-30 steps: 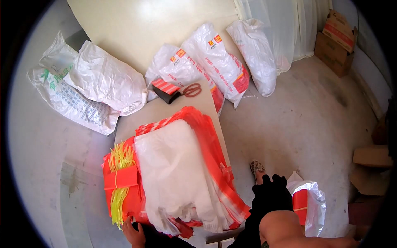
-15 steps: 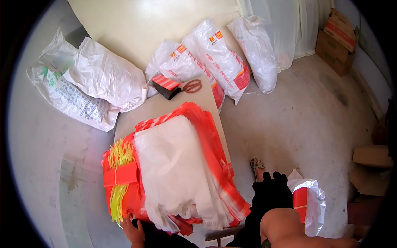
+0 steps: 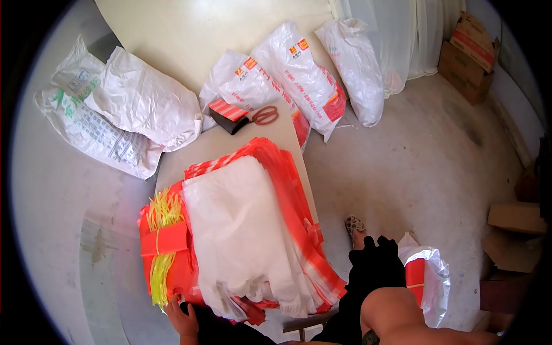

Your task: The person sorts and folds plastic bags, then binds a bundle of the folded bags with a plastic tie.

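Note:
My left hand (image 3: 183, 322) rests at the lower left corner of the red plastic bags (image 3: 183, 276), its thumb and fingers apart. The fingertips touch or nearly touch the red edge, just below a bundle of yellow strips (image 3: 158, 282). A folded red piece (image 3: 165, 240) lies across these strips, with a thin band around them. Beside them a stack of white plastic bags (image 3: 233, 218) lies over a red-and-white pile (image 3: 287, 190). At the lower right shows a bent bare arm (image 3: 397, 313); my right hand is out of view.
Red-handled scissors (image 3: 265, 115) lie by a black and red-striped item (image 3: 229, 117) on the table (image 3: 195, 146). Full white sacks (image 3: 144, 103) stand beyond. An open silvery bag (image 3: 440, 282) with red contents is on the floor. Cardboard boxes (image 3: 467, 69) stand at right.
The whole view has shifted slightly, with things now a little higher and further left. My left hand stays by the red bags with no clear change of grip.

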### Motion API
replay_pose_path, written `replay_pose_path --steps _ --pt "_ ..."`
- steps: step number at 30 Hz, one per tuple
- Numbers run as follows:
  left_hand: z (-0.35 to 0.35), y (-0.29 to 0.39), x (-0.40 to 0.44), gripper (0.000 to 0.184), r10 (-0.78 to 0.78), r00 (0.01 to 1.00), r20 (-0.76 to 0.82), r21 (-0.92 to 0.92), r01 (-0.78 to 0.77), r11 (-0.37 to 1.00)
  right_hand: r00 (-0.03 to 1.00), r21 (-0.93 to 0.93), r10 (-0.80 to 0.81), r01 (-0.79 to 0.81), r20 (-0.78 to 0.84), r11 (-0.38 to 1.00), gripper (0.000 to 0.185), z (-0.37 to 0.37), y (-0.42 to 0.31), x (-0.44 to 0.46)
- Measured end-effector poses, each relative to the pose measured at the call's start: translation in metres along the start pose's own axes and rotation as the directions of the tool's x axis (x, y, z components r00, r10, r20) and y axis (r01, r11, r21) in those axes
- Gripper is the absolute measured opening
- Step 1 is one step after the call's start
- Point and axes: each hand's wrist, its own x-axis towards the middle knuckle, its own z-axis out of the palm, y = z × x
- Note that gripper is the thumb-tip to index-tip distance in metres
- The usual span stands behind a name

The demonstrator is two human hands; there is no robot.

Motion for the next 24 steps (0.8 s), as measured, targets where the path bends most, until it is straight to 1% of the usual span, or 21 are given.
replay_pose_path --steps 1,2,4,6,7,8,9,10,11,13,14,16,17,19,22,23,24 --pt "0.000 0.000 0.000 0.055 0.000 1.000 -0.003 0.005 0.000 1.000 0.993 -0.013 0.012 -0.013 -0.121 1.000 0.046 0.012 0.000 -0.002" --pt "0.001 -0.002 0.000 0.056 0.004 1.000 0.003 0.007 -0.004 1.000 0.984 -0.034 0.047 -0.053 -0.173 0.998 0.046 0.023 -0.001 0.000" --pt "0.002 -0.005 -0.001 0.058 0.012 1.000 0.014 0.012 -0.013 1.000 0.986 -0.022 0.040 -0.044 -0.160 0.999 0.045 0.021 -0.002 0.000" --pt "0.003 -0.007 0.000 0.057 -0.005 1.000 0.013 0.000 0.005 1.000 0.991 0.005 0.024 -0.023 -0.133 1.000 0.043 0.015 -0.003 0.000" --pt "0.003 -0.007 -0.001 0.056 -0.013 1.000 0.014 -0.006 0.013 1.000 1.000 0.025 0.001 0.000 -0.030 1.000 0.041 0.007 -0.004 0.000" --pt "0.003 -0.005 -0.001 0.056 -0.013 1.000 0.015 -0.004 0.014 1.000 0.983 0.041 -0.033 0.026 0.181 0.999 0.037 -0.012 -0.009 0.011" --pt "0.001 -0.003 -0.001 0.056 -0.014 1.000 0.018 -0.001 0.014 1.000 0.921 0.062 -0.068 0.048 0.383 0.997 0.034 -0.033 -0.014 0.026" --pt "0.000 -0.001 -0.001 0.056 -0.015 1.000 0.019 0.001 0.015 1.000 0.817 0.086 -0.101 0.063 0.568 0.994 0.032 -0.054 -0.019 0.041" --pt "0.000 -0.001 -0.001 0.056 -0.020 0.999 0.025 -0.001 0.020 1.000 0.676 0.114 -0.132 0.071 0.725 0.991 0.031 -0.070 -0.023 0.053" --pt "0.000 -0.001 -0.001 0.056 -0.028 0.999 0.037 -0.004 0.028 1.000 0.473 0.138 -0.169 0.099 0.865 0.985 0.028 -0.077 -0.021 0.062" --pt "0.000 -0.003 -0.001 0.057 -0.026 0.999 0.025 0.007 0.026 1.000 0.441 0.135 -0.178 0.127 0.880 0.983 0.024 -0.079 -0.022 0.064" --pt "0.005 -0.006 -0.003 0.057 -0.014 1.000 0.000 0.014 0.014 1.000 0.447 0.214 -0.292 0.217 0.846 0.952 0.020 -0.085 -0.017 0.062" --pt "0.006 -0.006 -0.004 0.059 -0.030 1.000 0.005 0.018 0.030 0.999 0.476 0.291 -0.394 0.278 0.786 0.915 0.019 -0.090 -0.008 0.051" --pt "0.005 -0.006 -0.006 0.062 -0.063 0.998 0.016 0.026 0.062 0.998 0.529 0.359 -0.474 0.312 0.704 0.880 0.018 -0.081 0.005 0.041" --pt "0.006 -0.011 -0.004 0.062 -0.073 0.996 0.059 0.032 0.071 0.997 0.649 0.353 -0.390 0.195 0.654 0.915 0.015 -0.054 0.023 0.045" --pt "0.007 -0.013 -0.005 0.062 -0.059 0.997 0.051 0.032 0.057 0.998 0.690 0.348 -0.353 0.154 0.632 0.925 0.015 -0.042 0.030 0.046" --pt "0.007 -0.015 -0.005 0.062 -0.042 0.998 0.046 0.034 0.041 0.999 0.773 0.301 -0.309 0.160 0.555 0.940 0.013 -0.029 0.035 0.039"
